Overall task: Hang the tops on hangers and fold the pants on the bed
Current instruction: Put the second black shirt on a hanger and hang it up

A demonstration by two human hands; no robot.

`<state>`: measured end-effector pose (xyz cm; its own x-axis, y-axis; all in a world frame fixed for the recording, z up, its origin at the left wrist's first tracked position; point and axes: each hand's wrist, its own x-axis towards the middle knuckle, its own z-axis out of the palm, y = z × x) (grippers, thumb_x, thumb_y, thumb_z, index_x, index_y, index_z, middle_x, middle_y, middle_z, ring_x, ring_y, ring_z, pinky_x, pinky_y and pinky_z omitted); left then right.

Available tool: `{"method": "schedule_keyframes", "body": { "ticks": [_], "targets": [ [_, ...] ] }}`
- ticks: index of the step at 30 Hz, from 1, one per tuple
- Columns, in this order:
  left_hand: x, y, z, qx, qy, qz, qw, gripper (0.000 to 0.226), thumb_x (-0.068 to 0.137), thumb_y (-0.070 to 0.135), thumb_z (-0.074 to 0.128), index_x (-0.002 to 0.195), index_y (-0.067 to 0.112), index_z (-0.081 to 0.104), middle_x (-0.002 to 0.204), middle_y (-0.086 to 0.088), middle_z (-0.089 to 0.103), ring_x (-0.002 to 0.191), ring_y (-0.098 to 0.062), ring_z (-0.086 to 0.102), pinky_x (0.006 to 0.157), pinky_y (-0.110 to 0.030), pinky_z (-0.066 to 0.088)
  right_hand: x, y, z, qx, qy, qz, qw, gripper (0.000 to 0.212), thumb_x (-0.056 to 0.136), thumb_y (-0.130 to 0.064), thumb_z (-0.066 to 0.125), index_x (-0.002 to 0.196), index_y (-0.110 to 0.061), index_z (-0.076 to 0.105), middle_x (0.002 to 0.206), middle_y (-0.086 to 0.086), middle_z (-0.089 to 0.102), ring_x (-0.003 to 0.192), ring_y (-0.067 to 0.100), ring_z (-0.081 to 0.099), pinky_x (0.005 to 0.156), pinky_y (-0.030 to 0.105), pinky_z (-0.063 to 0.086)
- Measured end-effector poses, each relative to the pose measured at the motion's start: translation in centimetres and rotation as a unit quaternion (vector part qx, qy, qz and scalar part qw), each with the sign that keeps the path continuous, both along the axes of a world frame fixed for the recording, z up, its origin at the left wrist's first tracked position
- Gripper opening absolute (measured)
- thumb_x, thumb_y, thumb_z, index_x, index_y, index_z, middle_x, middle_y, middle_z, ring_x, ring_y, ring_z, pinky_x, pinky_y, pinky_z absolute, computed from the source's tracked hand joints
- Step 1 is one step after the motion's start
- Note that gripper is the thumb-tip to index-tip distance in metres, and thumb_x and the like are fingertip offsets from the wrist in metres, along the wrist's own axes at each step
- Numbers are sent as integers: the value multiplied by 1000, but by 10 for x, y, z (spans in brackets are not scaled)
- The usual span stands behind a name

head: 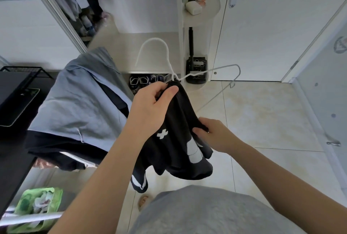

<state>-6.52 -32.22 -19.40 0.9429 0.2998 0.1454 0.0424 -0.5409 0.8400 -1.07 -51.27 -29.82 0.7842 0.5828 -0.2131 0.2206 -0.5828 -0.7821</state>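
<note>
A black top with white markings hangs bunched in front of me. My left hand grips its upper part at the neck of a white wire hanger, whose hook curves up behind. The hanger's right arm sticks out bare past the cloth. My right hand pinches a fold of the black top lower on the right side. A pile of clothes, a light blue garment on dark ones, lies to the left on a raised surface.
An open wardrobe with hanging clothes stands at the upper left. Shoes sit under a white shelf unit. A closed white door is ahead, right. A black desk and a green bag are on the left. Tiled floor lies right.
</note>
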Motion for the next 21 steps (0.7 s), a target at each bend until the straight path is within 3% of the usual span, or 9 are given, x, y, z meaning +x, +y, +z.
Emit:
{"method": "schedule_keyframes", "body": {
  "ticks": [3,5,7,9,12,15,16,18,21],
  "targets": [
    [-4,8,0,21,13,-13,1000,44,98,33,59,56,28,48,51,11,35,51,-6,34,53,-19,29,5,-14,-24,-80,-21,8,997,16,102,-25,51,91,-16,58,82,5,65,75,20,57,67,24,42],
    [-10,16,-2,33,30,-34,998,42,98,32,61,60,18,51,51,8,34,51,-6,34,53,-19,28,11,-25,-35,-132,-74,12,988,16,103,-26,48,93,-19,58,85,1,66,84,18,58,95,29,40],
    [-18,26,-3,41,50,-56,996,42,97,32,61,67,4,55,53,-3,38,52,-7,36,53,-21,30,17,-37,-38,-178,-112,16,978,18,104,-28,43,101,-25,60,94,-9,66,101,10,56,117,40,15],
    [-26,37,-5,43,78,-74,993,40,96,35,61,73,3,61,60,-15,49,54,-18,44,55,-25,35,21,-50,-41,-187,-138,19,972,22,105,-29,42,109,-26,63,103,-14,64,113,6,53,118,42,2],
    [-37,52,-7,37,128,-91,987,33,95,39,60,70,20,69,58,-9,57,55,-23,51,57,-28,41,28,-65,-40,-140,-184,-12,973,16,102,-29,52,106,-25,67,108,-20,60,120,5,51,118,40,2],
    [-41,62,-13,56,166,-94,980,28,93,47,58,85,27,76,74,-16,68,75,-38,62,72,-48,52,32,-67,-27,-55,-187,-37,980,10,99,-26,58,93,-33,63,111,-20,60,119,11,55,118,46,19],
    [-41,63,-14,68,175,-95,978,31,94,48,57,85,24,76,72,-16,67,71,-39,61,70,-49,51,32,-67,-21,-20,-194,-39,980,11,98,-25,58,91,-32,64,113,-18,61,118,12,55,115,49,28],
    [-40,58,-16,85,181,-102,974,39,96,44,57,75,14,69,55,-6,53,52,-24,48,57,-36,42,28,-59,0,46,-193,-38,979,12,99,-19,58,91,-26,65,120,-13,62,119,11,52,109,43,37],
    [-32,28,-15,112,149,-128,974,43,98,38,57,68,7,58,48,9,42,48,-9,40,51,-20,33,9,-28,41,93,-146,21,985,12,102,-17,52,96,-20,63,123,-10,60,119,2,51,105,20,36]
  ]
}}
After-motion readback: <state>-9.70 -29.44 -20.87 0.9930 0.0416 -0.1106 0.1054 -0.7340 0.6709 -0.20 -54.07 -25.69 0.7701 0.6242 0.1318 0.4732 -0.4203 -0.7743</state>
